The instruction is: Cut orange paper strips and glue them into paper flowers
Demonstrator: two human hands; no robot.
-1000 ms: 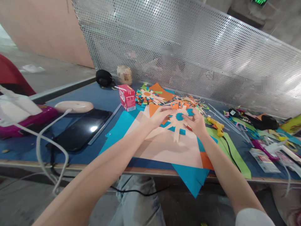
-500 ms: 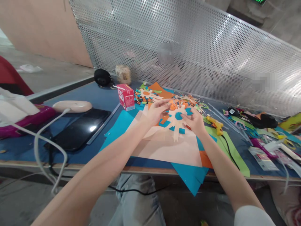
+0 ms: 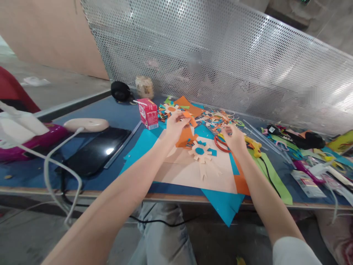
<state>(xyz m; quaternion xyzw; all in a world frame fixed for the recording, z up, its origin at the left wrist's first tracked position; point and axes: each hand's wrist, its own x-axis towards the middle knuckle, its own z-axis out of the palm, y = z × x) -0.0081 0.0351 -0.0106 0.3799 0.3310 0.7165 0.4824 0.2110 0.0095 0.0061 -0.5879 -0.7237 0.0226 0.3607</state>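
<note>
A peach paper flower with a blue centre (image 3: pixel 200 151) lies flat on a peach sheet (image 3: pixel 190 171), free of both hands. My left hand (image 3: pixel 174 127) is just left of it, beyond the flower, its fingers pinched on a small orange paper piece (image 3: pixel 188 116) above an orange sheet (image 3: pixel 182 138). My right hand (image 3: pixel 234 137) hovers to the flower's right, over red-handled scissors (image 3: pixel 220 144). Its fingers are smeared by motion, so I cannot say if they grip anything.
Blue (image 3: pixel 140 147), green (image 3: pixel 271 176) and orange sheets overlap on the blue table. A yellow glue gun (image 3: pixel 253 144) lies right of my hand. Paper scraps and finished flowers (image 3: pixel 171 109) sit behind, with a red drink carton (image 3: pixel 148 113), a dark tablet (image 3: pixel 96 151) and a perforated metal screen (image 3: pixel 220 55).
Both hands let go of the paper flower, which now lies on the peach sheet. My left hand moved back-left onto an orange piece; my right hand moved right over the scissors.
</note>
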